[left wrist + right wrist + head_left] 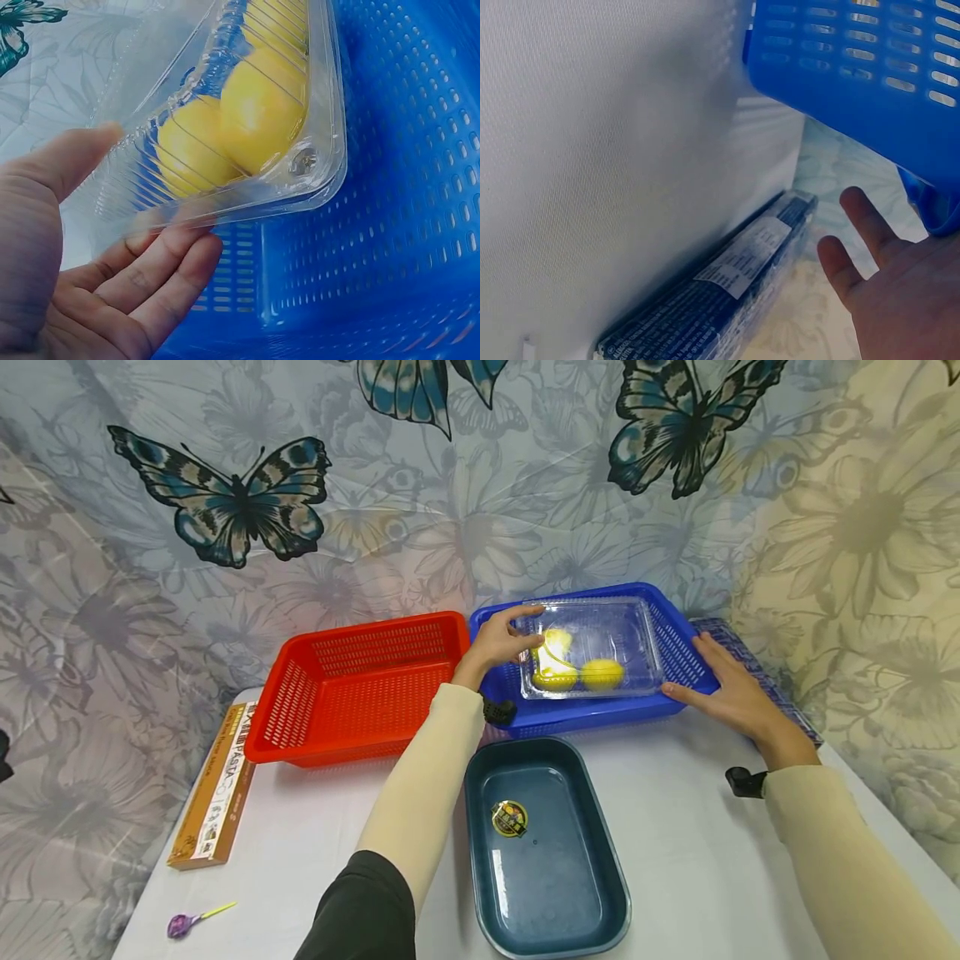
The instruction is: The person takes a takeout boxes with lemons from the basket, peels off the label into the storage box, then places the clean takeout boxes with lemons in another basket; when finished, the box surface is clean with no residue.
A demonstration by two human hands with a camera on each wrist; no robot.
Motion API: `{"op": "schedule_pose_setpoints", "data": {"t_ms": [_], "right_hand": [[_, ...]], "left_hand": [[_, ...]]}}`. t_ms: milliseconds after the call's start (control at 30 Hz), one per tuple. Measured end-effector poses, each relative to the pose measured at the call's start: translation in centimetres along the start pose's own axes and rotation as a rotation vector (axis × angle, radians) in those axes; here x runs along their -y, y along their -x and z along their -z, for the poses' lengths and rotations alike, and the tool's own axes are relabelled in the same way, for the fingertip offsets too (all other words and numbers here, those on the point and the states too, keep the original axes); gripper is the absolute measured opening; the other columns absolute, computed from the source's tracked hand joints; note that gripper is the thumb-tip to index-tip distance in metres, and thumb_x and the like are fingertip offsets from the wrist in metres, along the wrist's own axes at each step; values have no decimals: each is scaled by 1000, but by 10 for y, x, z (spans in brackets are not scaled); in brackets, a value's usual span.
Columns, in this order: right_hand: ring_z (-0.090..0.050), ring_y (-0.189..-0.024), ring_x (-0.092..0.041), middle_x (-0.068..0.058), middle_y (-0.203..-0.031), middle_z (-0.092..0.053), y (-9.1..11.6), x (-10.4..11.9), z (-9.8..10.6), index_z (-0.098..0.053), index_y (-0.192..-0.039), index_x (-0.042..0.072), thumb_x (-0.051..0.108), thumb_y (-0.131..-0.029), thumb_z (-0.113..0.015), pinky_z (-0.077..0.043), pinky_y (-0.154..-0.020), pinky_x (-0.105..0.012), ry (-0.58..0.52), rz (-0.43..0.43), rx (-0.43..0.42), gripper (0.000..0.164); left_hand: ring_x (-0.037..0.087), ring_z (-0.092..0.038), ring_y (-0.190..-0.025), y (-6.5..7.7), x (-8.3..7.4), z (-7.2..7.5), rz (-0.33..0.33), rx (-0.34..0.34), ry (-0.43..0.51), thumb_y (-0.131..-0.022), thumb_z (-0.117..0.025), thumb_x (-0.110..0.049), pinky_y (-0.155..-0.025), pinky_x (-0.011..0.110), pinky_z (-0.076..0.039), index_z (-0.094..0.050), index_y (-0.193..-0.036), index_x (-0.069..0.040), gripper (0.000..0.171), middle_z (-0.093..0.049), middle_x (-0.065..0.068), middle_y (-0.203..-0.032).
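Observation:
My left hand (498, 643) pinches the left edge of a clear plastic box (626, 631), thumb on one side and fingers on the other. Three lemons (262, 112) show through its ribbed wall, gathered toward the left end in the head view. The box lies over the blue basket (585, 717), overlapping most of its opening. At the basket's right end my right hand (731, 697) holds the rim, thumb along the near side. In the right wrist view two of its fingers (866, 217) stretch out past the basket's outer wall.
A red basket (360, 743) stands left of the blue one. The dark teal tray (558, 860) lies in front. A pasta box (217, 785) and a lollipop (180, 927) are at the left. Behind my right hand lies a dark blue package (727, 277) by the cloth wall.

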State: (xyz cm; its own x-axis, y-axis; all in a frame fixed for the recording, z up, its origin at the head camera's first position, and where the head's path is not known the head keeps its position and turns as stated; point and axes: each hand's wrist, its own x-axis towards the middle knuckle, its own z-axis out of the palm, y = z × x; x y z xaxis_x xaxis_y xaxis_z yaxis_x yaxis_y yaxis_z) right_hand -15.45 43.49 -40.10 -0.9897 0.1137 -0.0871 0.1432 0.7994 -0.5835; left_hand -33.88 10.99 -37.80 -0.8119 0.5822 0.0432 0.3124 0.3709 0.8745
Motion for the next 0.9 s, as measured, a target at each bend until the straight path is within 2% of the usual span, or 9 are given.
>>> {"op": "schedule_pose_setpoints", "data": {"t_ms": [100, 367, 600, 733, 900], "right_hand": [[12, -153, -54, -7, -170, 21, 0, 0, 0, 9, -164, 17, 61, -94, -59, -5, -108, -85, -4, 4, -1, 106], [14, -153, -52, -5, -169, 23, 1, 2, 1, 10, -163, 19, 62, -94, -59, -4, -109, -85, -26, -1, 9, 107], [13, -153, -53, -8, -169, 22, 2, 3, 1, 10, -163, 17, 61, -95, -58, -5, -108, -85, -23, -1, 9, 106], [13, -153, -53, -8, -169, 22, 2, 2, 2, 10, -163, 17, 60, -95, -58, -5, -108, -86, -19, 0, 12, 106], [13, -153, -53, -8, -170, 22, 2, 2, 1, 10, -163, 18, 60, -95, -59, -6, -107, -86, -23, 3, 15, 106]], "left_hand": [[31, -71, -83, 2, -1, 0, 10, 5, -3, -95, -73, -24, -77, 49, -62, -57, -146, -23, 54, -67, 16, -130], [34, -71, -84, 4, -1, 0, 28, -2, -17, -93, -75, -24, -79, 50, -62, -57, -146, -20, 56, -57, 21, -137], [32, -60, -123, 5, -3, -1, 63, 13, -34, -93, -75, -26, -82, 48, -62, -56, -146, -23, 56, -54, 20, -145], [30, -63, -120, 5, -4, 0, 82, 37, -71, -94, -75, -28, -84, 44, -62, -55, -146, -24, 56, -55, 18, -144], [31, -64, -118, 5, -5, 0, 77, 48, -91, -95, -73, -29, -85, 47, -62, -54, -147, -22, 56, -53, 14, -149]]}}
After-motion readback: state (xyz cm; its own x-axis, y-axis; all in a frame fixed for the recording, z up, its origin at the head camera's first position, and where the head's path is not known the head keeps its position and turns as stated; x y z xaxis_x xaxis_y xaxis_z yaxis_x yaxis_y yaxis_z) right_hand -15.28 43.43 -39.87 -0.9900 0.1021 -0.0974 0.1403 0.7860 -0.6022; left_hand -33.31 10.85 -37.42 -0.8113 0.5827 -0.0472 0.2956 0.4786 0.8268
